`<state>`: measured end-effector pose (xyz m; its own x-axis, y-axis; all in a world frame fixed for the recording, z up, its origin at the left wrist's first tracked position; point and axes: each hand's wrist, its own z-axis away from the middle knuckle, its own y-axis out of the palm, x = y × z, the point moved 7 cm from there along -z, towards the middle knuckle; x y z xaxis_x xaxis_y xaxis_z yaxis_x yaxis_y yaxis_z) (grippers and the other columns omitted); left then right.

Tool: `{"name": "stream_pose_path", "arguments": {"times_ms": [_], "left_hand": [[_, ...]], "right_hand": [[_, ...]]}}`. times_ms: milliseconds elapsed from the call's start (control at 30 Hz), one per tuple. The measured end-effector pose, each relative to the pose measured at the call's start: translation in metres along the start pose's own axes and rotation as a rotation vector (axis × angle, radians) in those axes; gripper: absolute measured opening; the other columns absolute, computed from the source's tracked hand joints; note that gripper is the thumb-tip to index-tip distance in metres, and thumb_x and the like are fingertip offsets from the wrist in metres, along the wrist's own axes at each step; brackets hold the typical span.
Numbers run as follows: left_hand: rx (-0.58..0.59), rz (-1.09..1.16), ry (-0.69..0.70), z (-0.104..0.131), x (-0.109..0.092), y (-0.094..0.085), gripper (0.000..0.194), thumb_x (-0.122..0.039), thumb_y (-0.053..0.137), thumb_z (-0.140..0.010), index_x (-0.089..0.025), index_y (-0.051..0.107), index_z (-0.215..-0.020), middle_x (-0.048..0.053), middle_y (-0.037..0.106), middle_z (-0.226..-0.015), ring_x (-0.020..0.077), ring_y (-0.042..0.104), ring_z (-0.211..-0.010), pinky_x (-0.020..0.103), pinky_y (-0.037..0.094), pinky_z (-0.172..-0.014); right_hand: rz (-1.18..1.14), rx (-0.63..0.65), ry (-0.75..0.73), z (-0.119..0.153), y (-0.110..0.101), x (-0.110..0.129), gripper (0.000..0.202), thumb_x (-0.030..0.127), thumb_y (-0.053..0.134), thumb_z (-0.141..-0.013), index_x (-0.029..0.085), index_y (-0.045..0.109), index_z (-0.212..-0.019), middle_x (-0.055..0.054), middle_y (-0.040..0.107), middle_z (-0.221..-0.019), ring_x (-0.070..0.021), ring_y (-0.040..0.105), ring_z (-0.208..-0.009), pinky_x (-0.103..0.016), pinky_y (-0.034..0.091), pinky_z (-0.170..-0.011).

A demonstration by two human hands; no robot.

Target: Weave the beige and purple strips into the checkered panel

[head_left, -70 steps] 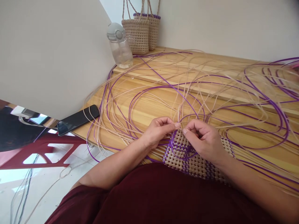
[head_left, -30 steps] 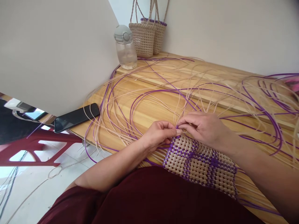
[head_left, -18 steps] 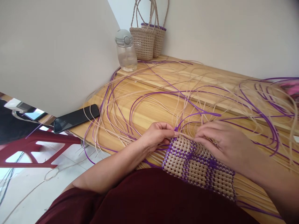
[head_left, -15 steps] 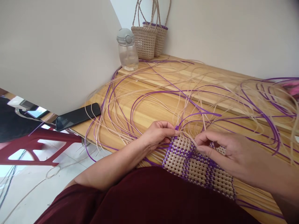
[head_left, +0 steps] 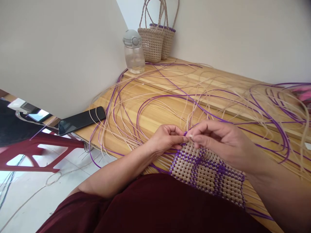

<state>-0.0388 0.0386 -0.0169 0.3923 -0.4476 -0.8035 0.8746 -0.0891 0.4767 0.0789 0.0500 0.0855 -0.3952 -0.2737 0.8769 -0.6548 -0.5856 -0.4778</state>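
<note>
A woven panel [head_left: 207, 174] in beige and purple lies at the table's near edge against the dark red clothing. My left hand [head_left: 168, 139] pinches the panel's upper left corner, where beige and purple strands come out. Right beside it, my right hand [head_left: 213, 139] is closed in a pinch on a beige strand, its fingertips close to those of my left hand. The right hand covers part of the panel's top edge. Long loose strands [head_left: 155, 97] fan out from the panel.
A black phone [head_left: 82, 121] lies at the table's left edge. Farther back stand a water bottle [head_left: 134, 58] and two woven baskets [head_left: 152, 45] by the wall. A red stool [head_left: 43, 152] is on the floor at left. Pink material [head_left: 305, 94] shows at far right.
My right hand has moved left and slightly up, bringing its fingertips to the corner by my left hand. More of the panel's right side shows. My left hand has hardly moved.
</note>
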Motion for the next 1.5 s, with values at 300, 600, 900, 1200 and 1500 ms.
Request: {"name": "stream_pose_path", "arguments": {"times_ms": [300,600,900,1200,1500], "left_hand": [[0.016,0.006,-0.003,0.000,0.001,0.000,0.040,-0.027,0.091,-0.051,-0.012,0.062,-0.073,-0.003,0.063,-0.059,0.0038,0.056,-0.050,0.015,0.047,-0.051],[-0.006,0.005,0.062,-0.002,0.003,-0.001,0.042,-0.029,0.091,-0.051,-0.012,0.056,-0.067,-0.004,0.060,-0.055,0.0039,0.054,-0.047,0.015,0.043,-0.048],[0.009,0.015,0.032,-0.004,0.005,-0.001,0.041,-0.026,0.091,-0.048,-0.012,0.059,-0.070,-0.004,0.060,-0.056,0.0038,0.053,-0.047,0.016,0.041,-0.049],[-0.001,0.035,0.044,-0.006,0.005,-0.002,0.041,-0.026,0.091,-0.047,-0.012,0.057,-0.067,-0.003,0.059,-0.053,0.0044,0.051,-0.044,0.016,0.038,-0.047],[-0.004,0.003,0.123,-0.005,0.001,0.001,0.023,-0.018,0.079,-0.055,-0.012,0.057,-0.061,-0.005,0.056,-0.052,0.0036,0.046,-0.045,0.016,0.035,-0.046]], "right_hand": [[-0.048,0.018,0.271,-0.015,0.000,-0.045,0.024,0.031,0.065,-0.082,0.017,0.063,-0.102,-0.002,0.068,-0.069,-0.0108,0.060,-0.058,-0.023,0.049,-0.056],[0.480,-0.079,0.108,-0.024,0.004,-0.003,0.017,0.027,0.059,-0.083,0.025,0.074,-0.092,0.001,0.070,-0.068,-0.0114,0.060,-0.057,-0.024,0.040,-0.053],[0.092,0.126,0.381,-0.023,0.002,-0.042,0.030,0.036,0.061,-0.082,0.018,0.068,-0.104,0.000,0.066,-0.067,-0.0123,0.060,-0.059,-0.024,0.046,-0.055],[0.825,-0.116,0.004,-0.020,0.014,0.007,0.023,0.024,0.052,-0.091,0.023,0.072,-0.101,-0.002,0.071,-0.084,-0.0153,0.062,-0.074,-0.029,0.040,-0.066],[1.119,-0.461,-0.259,-0.010,0.040,0.024,0.020,0.020,0.052,-0.091,0.020,0.067,-0.077,-0.004,0.061,-0.073,-0.0196,0.054,-0.074,-0.034,0.037,-0.073]]}}
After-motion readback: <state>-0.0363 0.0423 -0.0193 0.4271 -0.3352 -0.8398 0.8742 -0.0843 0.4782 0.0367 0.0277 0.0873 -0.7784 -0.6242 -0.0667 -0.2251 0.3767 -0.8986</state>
